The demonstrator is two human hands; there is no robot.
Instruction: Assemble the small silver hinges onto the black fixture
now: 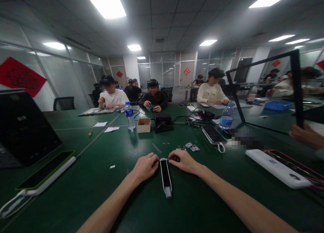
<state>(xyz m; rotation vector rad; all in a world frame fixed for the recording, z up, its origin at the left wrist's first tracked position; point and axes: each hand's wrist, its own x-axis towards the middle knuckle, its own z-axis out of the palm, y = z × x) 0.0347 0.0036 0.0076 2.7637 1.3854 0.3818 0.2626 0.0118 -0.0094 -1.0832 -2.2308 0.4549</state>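
A narrow white-framed device with a dark face [165,175] lies lengthwise on the green table in front of me. At its far end, on the left side, is my left hand [146,166], its fingers curled and closed. My right hand [182,159] is at the opposite side of that end, thumb and fingers pinched together. Whatever either hand holds is too small or hidden to make out. Just beyond my right hand lie small silvery pieces [194,147] and a few tiny rings.
Ahead stand a small cardboard box [144,125], a black device [162,122] and water bottles [130,115]. Phones lie left [48,169] and right [214,135]. At right, another person's hand [307,135] touches a black frame [296,87]. Several people sit beyond.
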